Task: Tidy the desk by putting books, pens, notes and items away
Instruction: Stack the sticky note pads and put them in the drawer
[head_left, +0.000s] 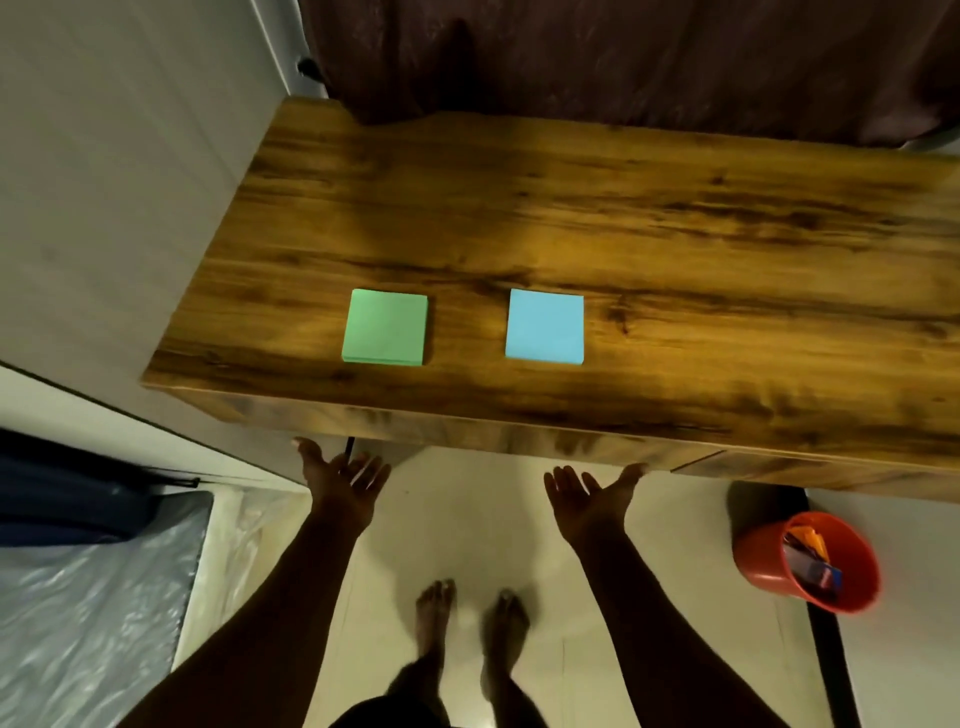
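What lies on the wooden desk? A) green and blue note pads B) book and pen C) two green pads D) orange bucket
A: the green square paper note pad and the blue square paper note pad lie apart on the brown wooden desk.

Legible text: none is showing in this view.
The green note pad and the blue note pad, lying near the front of the desk, are showing plain top sheets. The items in the orange bucket at near right are showing coloured print too blurred to read.
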